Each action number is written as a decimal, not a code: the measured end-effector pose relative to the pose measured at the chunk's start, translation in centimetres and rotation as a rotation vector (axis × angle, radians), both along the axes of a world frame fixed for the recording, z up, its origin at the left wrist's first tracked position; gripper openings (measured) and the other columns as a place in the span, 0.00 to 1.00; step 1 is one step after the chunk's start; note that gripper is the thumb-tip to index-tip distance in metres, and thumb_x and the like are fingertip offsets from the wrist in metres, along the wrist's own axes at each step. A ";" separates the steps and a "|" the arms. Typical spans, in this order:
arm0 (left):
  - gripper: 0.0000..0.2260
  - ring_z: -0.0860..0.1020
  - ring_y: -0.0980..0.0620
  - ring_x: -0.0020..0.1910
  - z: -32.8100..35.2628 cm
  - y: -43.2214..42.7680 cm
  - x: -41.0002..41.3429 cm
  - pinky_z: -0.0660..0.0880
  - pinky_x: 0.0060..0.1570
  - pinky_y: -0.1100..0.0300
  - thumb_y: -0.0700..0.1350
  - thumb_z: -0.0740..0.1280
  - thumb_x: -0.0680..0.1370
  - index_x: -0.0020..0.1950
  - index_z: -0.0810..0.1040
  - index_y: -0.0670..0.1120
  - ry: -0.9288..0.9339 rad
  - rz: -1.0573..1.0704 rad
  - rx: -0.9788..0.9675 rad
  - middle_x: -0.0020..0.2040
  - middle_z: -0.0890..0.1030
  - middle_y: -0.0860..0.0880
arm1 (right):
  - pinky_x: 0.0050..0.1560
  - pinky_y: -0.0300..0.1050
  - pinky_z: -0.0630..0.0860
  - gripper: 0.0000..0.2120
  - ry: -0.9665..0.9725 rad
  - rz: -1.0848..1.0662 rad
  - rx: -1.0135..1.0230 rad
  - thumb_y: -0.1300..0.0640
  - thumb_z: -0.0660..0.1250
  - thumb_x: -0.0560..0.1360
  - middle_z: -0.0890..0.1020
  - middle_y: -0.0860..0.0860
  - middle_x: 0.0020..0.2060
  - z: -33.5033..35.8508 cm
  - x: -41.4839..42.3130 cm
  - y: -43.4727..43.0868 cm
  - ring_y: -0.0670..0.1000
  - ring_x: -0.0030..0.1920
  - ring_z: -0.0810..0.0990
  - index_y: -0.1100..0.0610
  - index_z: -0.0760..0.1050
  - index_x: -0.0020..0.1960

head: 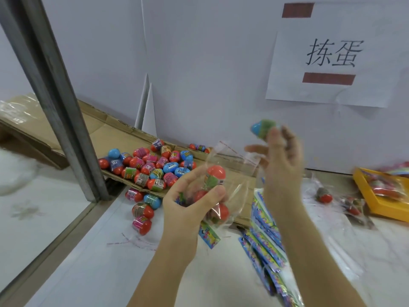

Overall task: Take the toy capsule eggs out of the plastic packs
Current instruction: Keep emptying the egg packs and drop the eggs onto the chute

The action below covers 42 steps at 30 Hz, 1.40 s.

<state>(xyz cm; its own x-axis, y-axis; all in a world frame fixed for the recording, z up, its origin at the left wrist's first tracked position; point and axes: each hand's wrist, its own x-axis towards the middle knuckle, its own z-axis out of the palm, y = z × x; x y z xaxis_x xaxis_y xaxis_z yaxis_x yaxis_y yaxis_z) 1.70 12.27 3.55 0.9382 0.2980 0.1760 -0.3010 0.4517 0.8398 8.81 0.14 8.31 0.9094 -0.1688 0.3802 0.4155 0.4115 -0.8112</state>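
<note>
My left hand [194, 200] grips a clear plastic pack [230, 173] with several capsule eggs inside; a red-topped egg [215, 173] shows at its upper end. My right hand [281, 156] is raised above and right of the pack and is blurred. At its fingertips is a blue-and-green capsule egg [263, 128]; whether the fingers grip it or it is loose in the air I cannot tell. A heap of loose red and blue eggs [152, 167] lies on flattened cardboard [106, 134] to the left.
A grey metal post [57, 96] slants across the left. A stack of printed card inserts [265, 235] lies under my right forearm. More packs with eggs [345, 202] and a yellow tray [376, 196] are at the right. A white wall with a paper sign [332, 63] stands behind.
</note>
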 end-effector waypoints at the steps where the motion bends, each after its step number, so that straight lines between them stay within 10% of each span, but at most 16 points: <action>1: 0.23 0.85 0.49 0.40 -0.2 -0.1 0.0 0.81 0.37 0.58 0.44 0.81 0.56 0.50 0.85 0.54 -0.022 -0.017 0.021 0.43 0.86 0.49 | 0.32 0.37 0.76 0.10 -0.070 0.029 -0.040 0.50 0.63 0.79 0.85 0.47 0.44 0.8 -0.7 -1.2 0.47 0.36 0.82 0.55 0.74 0.55; 10: 0.22 0.85 0.48 0.45 -0.1 -1.1 -0.5 0.81 0.39 0.57 0.48 0.80 0.56 0.49 0.85 0.55 0.001 -0.030 0.137 0.47 0.86 0.49 | 0.51 0.29 0.69 0.12 -0.368 -0.026 -0.878 0.51 0.73 0.69 0.82 0.37 0.44 2.7 -5.3 -7.4 0.39 0.46 0.79 0.43 0.76 0.50; 14: 0.20 0.85 0.50 0.41 0.0 -1.3 -0.6 0.81 0.37 0.58 0.47 0.79 0.57 0.48 0.86 0.55 -0.033 -0.048 0.151 0.44 0.86 0.49 | 0.60 0.54 0.71 0.09 -0.348 -0.004 -1.069 0.47 0.72 0.68 0.81 0.35 0.46 3.3 -5.7 -7.9 0.46 0.53 0.78 0.44 0.78 0.47; 20: 0.20 0.85 0.48 0.39 -0.1 -1.9 -0.7 0.80 0.37 0.57 0.45 0.78 0.58 0.49 0.86 0.54 -0.053 -0.104 0.123 0.43 0.86 0.47 | 0.50 0.27 0.64 0.06 -0.215 0.063 -1.072 0.47 0.71 0.67 0.76 0.40 0.50 3.2 -5.3 -7.7 0.42 0.54 0.74 0.42 0.79 0.44; 27: 0.17 0.85 0.49 0.38 -0.2 -1.8 -0.7 0.81 0.33 0.57 0.41 0.77 0.60 0.48 0.86 0.52 -0.082 -0.162 0.039 0.43 0.86 0.46 | 0.46 0.41 0.70 0.03 -0.184 0.017 -0.937 0.50 0.74 0.70 0.79 0.44 0.47 2.9 -4.9 -7.5 0.46 0.47 0.78 0.45 0.81 0.41; 42: 0.16 0.85 0.49 0.44 -0.3 -1.8 -0.6 0.81 0.40 0.59 0.43 0.77 0.62 0.49 0.86 0.52 -0.120 -0.095 0.053 0.45 0.86 0.47 | 0.51 0.28 0.64 0.14 -0.135 0.102 -1.196 0.34 0.64 0.70 0.76 0.35 0.51 3.1 -5.8 -7.1 0.36 0.55 0.73 0.42 0.83 0.42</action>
